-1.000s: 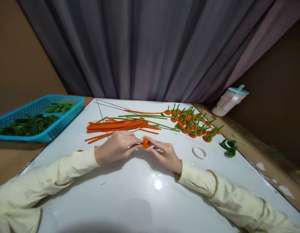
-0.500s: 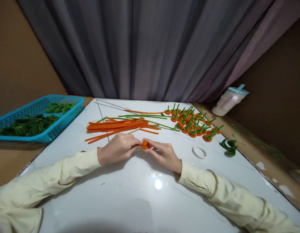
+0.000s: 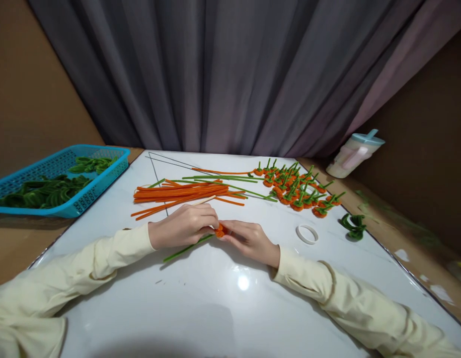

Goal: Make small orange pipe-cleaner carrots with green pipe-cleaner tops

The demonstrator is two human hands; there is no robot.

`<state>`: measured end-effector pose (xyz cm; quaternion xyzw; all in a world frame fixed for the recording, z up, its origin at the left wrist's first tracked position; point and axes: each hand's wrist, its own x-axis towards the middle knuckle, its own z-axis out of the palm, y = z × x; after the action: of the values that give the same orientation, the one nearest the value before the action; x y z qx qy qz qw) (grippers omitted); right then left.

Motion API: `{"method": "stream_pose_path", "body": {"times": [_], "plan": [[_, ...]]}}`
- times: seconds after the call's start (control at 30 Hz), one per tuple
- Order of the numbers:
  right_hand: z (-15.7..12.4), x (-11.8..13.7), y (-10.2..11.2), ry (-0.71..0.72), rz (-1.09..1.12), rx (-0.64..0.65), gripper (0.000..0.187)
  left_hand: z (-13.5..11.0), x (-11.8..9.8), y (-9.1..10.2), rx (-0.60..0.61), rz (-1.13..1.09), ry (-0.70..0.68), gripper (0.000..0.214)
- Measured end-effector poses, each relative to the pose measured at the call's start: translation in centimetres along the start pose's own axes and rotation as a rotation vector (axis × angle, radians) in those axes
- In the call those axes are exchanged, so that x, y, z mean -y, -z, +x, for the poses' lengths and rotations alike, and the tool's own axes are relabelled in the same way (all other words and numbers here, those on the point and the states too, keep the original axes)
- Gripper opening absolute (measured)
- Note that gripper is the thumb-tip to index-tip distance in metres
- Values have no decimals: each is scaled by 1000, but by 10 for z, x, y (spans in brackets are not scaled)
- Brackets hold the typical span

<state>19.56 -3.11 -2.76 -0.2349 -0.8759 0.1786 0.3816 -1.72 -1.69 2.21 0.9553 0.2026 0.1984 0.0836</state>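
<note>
Between my two hands is a small coiled orange pipe-cleaner pumpkin (image 3: 220,230). My right hand (image 3: 253,239) pinches it from the right with thumb and fingers. My left hand (image 3: 186,226) is closed at its left side, fingertips touching it. A green pipe cleaner (image 3: 188,249) runs from the pumpkin down to the left beneath my left hand; the fingers hide how the two join. The tip of a pale thin stick (image 3: 205,200) shows above my left knuckles, and I cannot tell whether it is held. Just beyond lies a pile of orange pipe cleaners (image 3: 182,193).
Several finished orange pumpkins with green stems (image 3: 297,203) stand at back right. Near them are a white ring (image 3: 307,233), curled green pieces (image 3: 352,227) and a lidded cup (image 3: 351,155). A blue basket (image 3: 100,195) of green pieces sits left. Green pipe cleaners (image 3: 223,177) lie at the back.
The green pipe cleaner now shows extending down-left below my left hand. The orange pumpkin has tilted and shifted slightly down, and my left fingers have moved over its upper left side.
</note>
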Motion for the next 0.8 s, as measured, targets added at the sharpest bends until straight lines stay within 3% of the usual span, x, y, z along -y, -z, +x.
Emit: {"method": "stream_pose_path", "body": {"times": [0.3, 0.6, 0.8], "plan": [[-1, -2, -4, 67, 12, -2, 25, 0, 3, -9, -87, -154, -40, 16], [5, 2, 2, -294, 398, -103, 20, -1, 19, 8, -69, -82, -7, 12], [8, 1, 0, -477, 745, -120, 18, 1, 17, 9, -3, -15, -128, 15]]}}
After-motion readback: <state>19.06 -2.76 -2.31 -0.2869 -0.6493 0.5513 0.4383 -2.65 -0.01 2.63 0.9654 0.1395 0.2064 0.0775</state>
